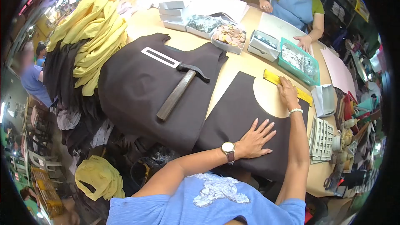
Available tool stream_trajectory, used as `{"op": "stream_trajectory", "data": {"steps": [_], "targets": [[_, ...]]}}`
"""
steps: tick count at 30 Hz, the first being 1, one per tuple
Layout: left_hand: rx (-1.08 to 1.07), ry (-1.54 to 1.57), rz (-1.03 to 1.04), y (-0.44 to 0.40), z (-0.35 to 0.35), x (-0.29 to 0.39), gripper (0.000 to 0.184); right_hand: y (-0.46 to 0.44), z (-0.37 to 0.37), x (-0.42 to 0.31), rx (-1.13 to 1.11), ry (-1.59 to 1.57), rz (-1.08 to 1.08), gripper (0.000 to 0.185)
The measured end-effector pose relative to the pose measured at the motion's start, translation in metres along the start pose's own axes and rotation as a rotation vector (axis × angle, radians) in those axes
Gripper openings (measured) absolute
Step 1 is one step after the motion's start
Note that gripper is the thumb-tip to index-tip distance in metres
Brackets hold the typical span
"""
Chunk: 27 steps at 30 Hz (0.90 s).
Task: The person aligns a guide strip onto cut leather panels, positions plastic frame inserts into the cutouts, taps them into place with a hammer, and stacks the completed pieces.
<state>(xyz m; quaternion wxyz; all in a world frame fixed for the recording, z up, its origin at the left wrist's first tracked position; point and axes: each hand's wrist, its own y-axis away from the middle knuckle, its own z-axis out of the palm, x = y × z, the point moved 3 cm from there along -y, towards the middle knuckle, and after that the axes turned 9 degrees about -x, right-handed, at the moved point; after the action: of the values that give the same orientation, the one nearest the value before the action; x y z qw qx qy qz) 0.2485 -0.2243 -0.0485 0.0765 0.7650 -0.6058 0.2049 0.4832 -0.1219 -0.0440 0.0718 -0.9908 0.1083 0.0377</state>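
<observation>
My left hand, with a watch on its wrist, lies flat with fingers spread on a dark cut fabric piece. Farther right, my right hand, a beaded bracelet at its wrist, rests its fingers on a yellow ruler that spans the neckline curve of that piece. To the left is a larger dark fabric stack. On it lie a hammer with a wooden handle and a white rectangular frame.
Beyond the fabric stand boxes of small parts and a green basket. A person in a blue apron holds a pen across the table. Yellow cloth is heaped at the left. Pale plastic racks sit at the right edge.
</observation>
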Motion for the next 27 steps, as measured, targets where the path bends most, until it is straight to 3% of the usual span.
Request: {"op": "stream_trajectory", "data": {"steps": [6, 12, 15, 18, 19, 22, 24, 27], "targets": [[0.018, 0.002, 0.015, -0.003, 0.0, -0.001, 0.069, 0.003, -0.025, 0.003, 0.034, -0.181, 0.004, 0.038], [0.045, -0.023, -0.001, -0.004, 0.001, 0.0, 0.065, -0.015, -0.044, -0.004, -0.018, -0.376, -0.032, 0.018], [0.026, -0.043, -0.009, -0.005, 0.002, -0.001, 0.065, -0.018, -0.075, -0.017, 0.108, -0.389, -0.121, 0.018], [0.013, -0.018, -0.012, -0.004, 0.0, 0.0, 0.064, -0.018, -0.14, -0.038, 0.211, -0.387, -0.154, 0.03], [0.01, -0.019, -0.012, -0.004, 0.0, 0.001, 0.064, -0.018, -0.159, -0.041, 0.278, -0.394, -0.257, 0.035], [0.03, -0.035, -0.026, -0.005, 0.001, 0.001, 0.063, -0.008, -0.215, -0.059, 0.375, -0.19, -0.248, 0.028], [0.059, -0.067, -0.022, -0.006, 0.0, 0.003, 0.062, 0.009, -0.252, -0.088, 0.316, -0.471, -0.289, 0.043], [0.114, -0.138, 0.013, -0.006, -0.007, 0.01, 0.059, 0.043, -0.257, -0.123, 0.385, -0.523, -0.345, 0.037]]}}
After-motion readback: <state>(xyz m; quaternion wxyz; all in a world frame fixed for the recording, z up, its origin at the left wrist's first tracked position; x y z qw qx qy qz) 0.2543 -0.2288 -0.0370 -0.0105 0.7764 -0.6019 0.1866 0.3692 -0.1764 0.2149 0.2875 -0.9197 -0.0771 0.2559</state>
